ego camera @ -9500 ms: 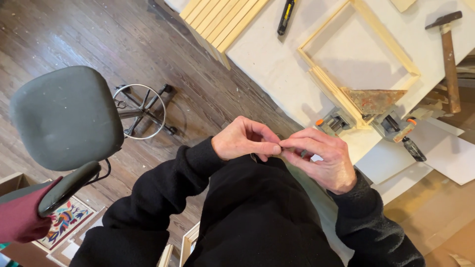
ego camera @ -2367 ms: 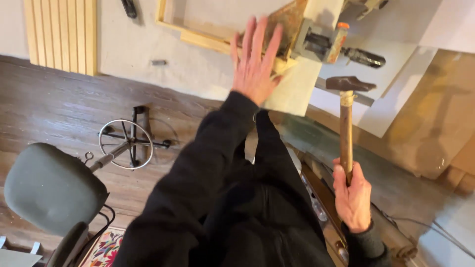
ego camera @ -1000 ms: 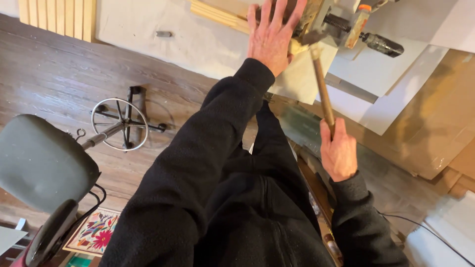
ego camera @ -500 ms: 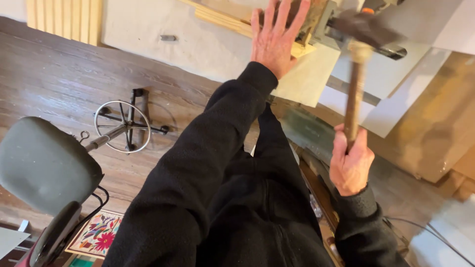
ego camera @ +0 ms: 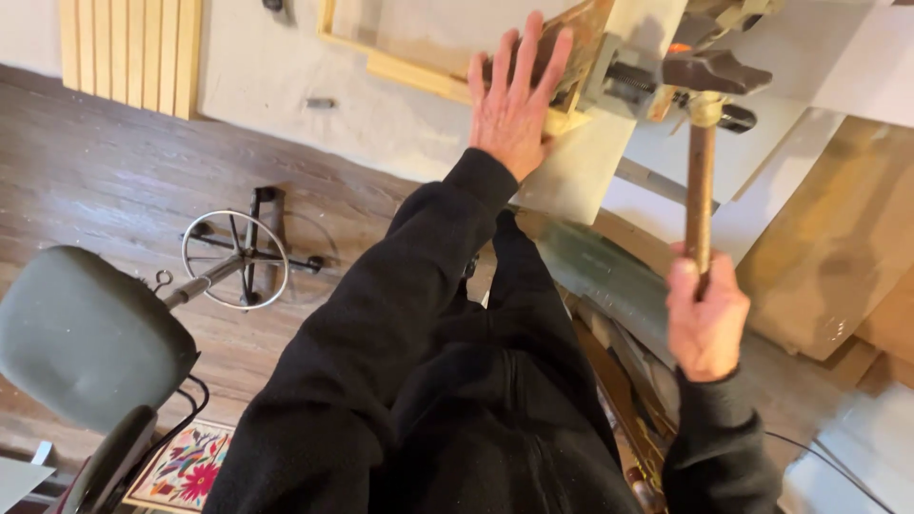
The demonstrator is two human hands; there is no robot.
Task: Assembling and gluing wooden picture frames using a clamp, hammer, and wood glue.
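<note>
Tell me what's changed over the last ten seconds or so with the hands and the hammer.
The hands parted from in front of the body. The right hand took up the hammer and raised it by the clamp. The left hand moved onto the wooden frame and has stayed pressed flat there.

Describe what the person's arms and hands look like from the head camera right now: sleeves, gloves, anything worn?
Both arms are covered to the wrist by long black sleeves of a soft, fleece-like top, with the cuffs snug. The left hand and right hand are bare: no gloves, and no rings, watch or markings that I can see. No cables or straps are on either arm.
</note>
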